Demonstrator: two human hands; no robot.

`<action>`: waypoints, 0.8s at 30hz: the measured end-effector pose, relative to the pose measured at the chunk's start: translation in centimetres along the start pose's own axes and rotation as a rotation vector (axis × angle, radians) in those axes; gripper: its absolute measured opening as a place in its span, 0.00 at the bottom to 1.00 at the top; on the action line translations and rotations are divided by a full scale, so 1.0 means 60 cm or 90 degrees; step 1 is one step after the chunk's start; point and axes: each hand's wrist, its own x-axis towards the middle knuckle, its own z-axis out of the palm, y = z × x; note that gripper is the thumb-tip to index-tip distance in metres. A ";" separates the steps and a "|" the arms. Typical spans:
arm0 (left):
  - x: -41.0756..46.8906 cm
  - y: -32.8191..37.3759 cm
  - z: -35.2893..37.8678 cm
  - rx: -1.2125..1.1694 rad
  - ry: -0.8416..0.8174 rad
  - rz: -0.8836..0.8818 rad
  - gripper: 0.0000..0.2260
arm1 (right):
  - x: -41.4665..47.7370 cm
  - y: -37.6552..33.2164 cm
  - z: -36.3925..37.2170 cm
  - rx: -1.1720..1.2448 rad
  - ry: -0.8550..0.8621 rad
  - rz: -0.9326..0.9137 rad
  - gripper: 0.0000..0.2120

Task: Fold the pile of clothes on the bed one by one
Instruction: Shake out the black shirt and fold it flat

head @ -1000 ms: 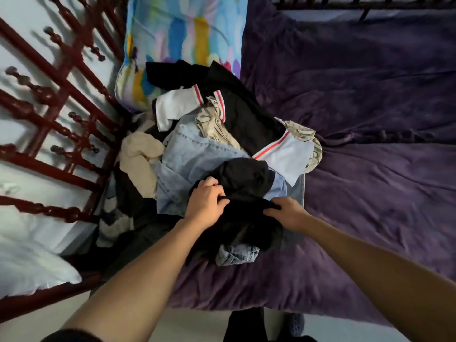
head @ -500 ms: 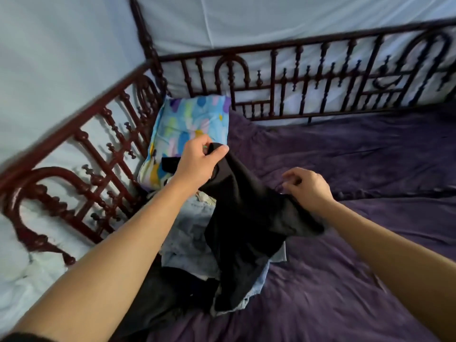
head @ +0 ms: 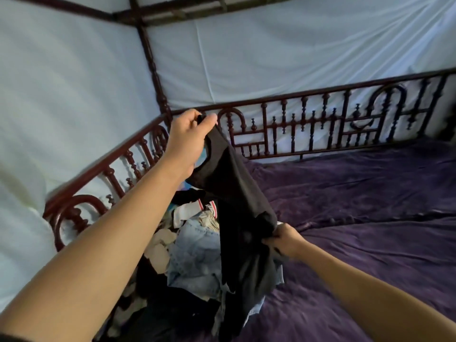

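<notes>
Black garment (head: 238, 206) hangs over the pile of clothes (head: 195, 255), held by both hands. Above the pile, the left hand (head: 190, 139) pinches its top edge; just right of the pile, the right hand (head: 283, 240) grips a bunched fold over the purple bed (head: 370, 218).

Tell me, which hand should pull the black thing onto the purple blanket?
Probably the right hand: it grips the black garment low, next to the purple blanket. The left hand pinches its top edge high above the clothes pile.
</notes>
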 end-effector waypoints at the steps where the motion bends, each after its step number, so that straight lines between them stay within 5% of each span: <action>1: 0.003 -0.001 -0.013 -0.020 0.031 -0.023 0.14 | 0.001 -0.003 -0.008 0.049 0.002 -0.011 0.12; 4: 0.006 -0.034 -0.066 0.095 0.153 -0.052 0.13 | -0.008 -0.021 -0.058 0.260 0.046 0.007 0.12; 7: -0.009 -0.087 -0.123 0.319 0.131 -0.066 0.13 | -0.023 -0.061 -0.120 0.388 0.057 0.012 0.10; 10: -0.032 -0.138 -0.154 0.451 -0.113 -0.165 0.16 | -0.030 -0.115 -0.151 0.371 0.062 -0.036 0.09; 12: -0.056 -0.144 -0.150 0.517 -0.303 -0.230 0.28 | -0.029 -0.159 -0.157 0.353 0.103 -0.067 0.09; 15: -0.079 -0.144 -0.125 0.722 -0.511 -0.161 0.44 | -0.030 -0.216 -0.165 0.411 0.159 -0.090 0.09; 20: -0.108 -0.203 -0.066 0.489 -0.530 -0.138 0.24 | -0.038 -0.268 -0.161 0.398 0.108 -0.108 0.13; 22: -0.107 -0.236 -0.041 0.445 -0.500 -0.104 0.08 | -0.041 -0.274 -0.159 0.386 0.089 -0.105 0.13; 24: -0.093 -0.243 -0.029 0.364 -0.419 -0.118 0.06 | -0.047 -0.269 -0.165 0.364 0.083 -0.113 0.11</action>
